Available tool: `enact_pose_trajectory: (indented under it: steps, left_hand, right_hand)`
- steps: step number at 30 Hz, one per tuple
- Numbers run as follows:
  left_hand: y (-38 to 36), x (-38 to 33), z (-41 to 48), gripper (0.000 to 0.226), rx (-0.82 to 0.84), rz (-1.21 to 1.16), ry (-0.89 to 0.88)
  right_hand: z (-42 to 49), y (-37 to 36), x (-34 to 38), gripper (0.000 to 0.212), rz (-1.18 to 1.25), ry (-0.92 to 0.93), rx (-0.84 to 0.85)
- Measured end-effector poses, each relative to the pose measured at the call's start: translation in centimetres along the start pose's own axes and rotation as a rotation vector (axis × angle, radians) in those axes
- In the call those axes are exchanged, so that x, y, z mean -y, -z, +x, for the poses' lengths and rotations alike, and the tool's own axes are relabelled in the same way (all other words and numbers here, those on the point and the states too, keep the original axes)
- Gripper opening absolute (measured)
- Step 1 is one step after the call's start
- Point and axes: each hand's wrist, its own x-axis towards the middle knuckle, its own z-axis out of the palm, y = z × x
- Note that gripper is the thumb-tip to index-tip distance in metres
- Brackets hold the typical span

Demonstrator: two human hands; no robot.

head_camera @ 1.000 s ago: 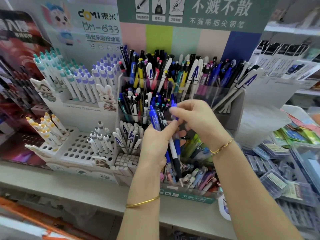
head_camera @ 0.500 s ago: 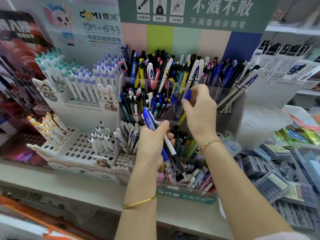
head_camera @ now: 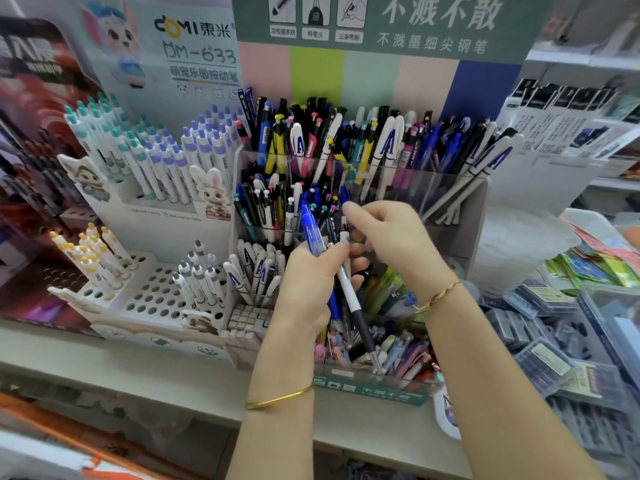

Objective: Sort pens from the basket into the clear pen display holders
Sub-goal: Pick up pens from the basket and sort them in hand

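Note:
My left hand (head_camera: 304, 289) grips a small bundle of pens upright in front of the clear tiered pen holders (head_camera: 436, 181). A blue pen (head_camera: 311, 233) and a white pen with a black grip (head_camera: 353, 299) stand out in the bundle. My right hand (head_camera: 398, 244) is at the top of the bundle, its fingertips pinching the upper end of a dark pen there; motion blur hides the exact hold. The holder's back and middle tiers are packed with mixed pens. Its low front tray (head_camera: 374, 379) holds pastel pens. No basket is in view.
A white display stand (head_camera: 149, 299) with holes and cartoon-topped pens stands to the left. Stacked clear boxes (head_camera: 540, 355) lie to the right, with a white plastic container (head_camera: 519, 244) behind them. Everything sits on a grey shelf (head_camera: 138, 375); a green printed backboard (head_camera: 381, 26) rises behind.
My right hand carried a blue pen up to the back tier, let it go there, and has come back down to the bundle. My left hand stayed nearly still.

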Motion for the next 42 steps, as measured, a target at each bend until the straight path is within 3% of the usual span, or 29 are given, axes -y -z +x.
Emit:
enact_pose_trajectory:
  steps: [2,4,11,15,19,27,32,34,36,40,42]
  left_hand:
    - [-0.1,0.0,-0.1,0.011,0.019,0.022,0.003]
    - [0.0,0.0,0.0,0.012,0.004,0.025,0.010]
    - [1.4,0.4,0.9,0.010,-0.240,-0.025,-0.025]
    - [1.7,0.4,0.7,0.023,-0.262,-0.011,-0.050]
    - [1.6,0.3,0.5,0.019,-0.278,0.032,-0.085]
    - [1.3,0.3,0.2,0.012,-0.236,0.064,-0.089]
    - [1.0,0.2,0.1,0.014,-0.147,0.027,-0.030]
    - [0.8,0.2,0.0,0.012,-0.109,0.013,-0.020]
    - [0.6,0.3,0.0,0.012,-0.085,0.015,-0.018]
    - [0.3,0.5,-0.1,0.010,-0.079,0.078,-0.037]
    - [0.4,0.6,0.1,0.011,-0.105,0.055,-0.026]
  right_hand:
    - [-0.4,0.1,0.2,0.030,0.110,-0.049,0.132]
    - [-0.3,0.1,0.1,0.020,0.160,-0.027,0.113]
    - [0.9,1.1,0.9,0.018,0.252,0.303,-0.526]
    - [1.6,0.8,0.8,0.009,0.213,0.451,-0.680]
    - [2.1,-0.4,-0.1,0.011,0.030,0.458,-0.612]
    - [2.5,-2.4,-1.7,0.025,-0.235,0.245,-0.399]
    - [1.7,-1.4,-1.4,0.015,0.045,0.248,-0.437]
    - [1.0,-0.9,-1.3,0.016,0.049,0.224,-0.410]
    - [0.2,-0.5,-0.7,0.004,-0.010,0.151,-0.255]
    - [-0.8,0.2,0.0,0.027,0.000,0.015,0.088]
    - [-0.8,0.4,-0.1,0.027,0.046,0.041,0.110]
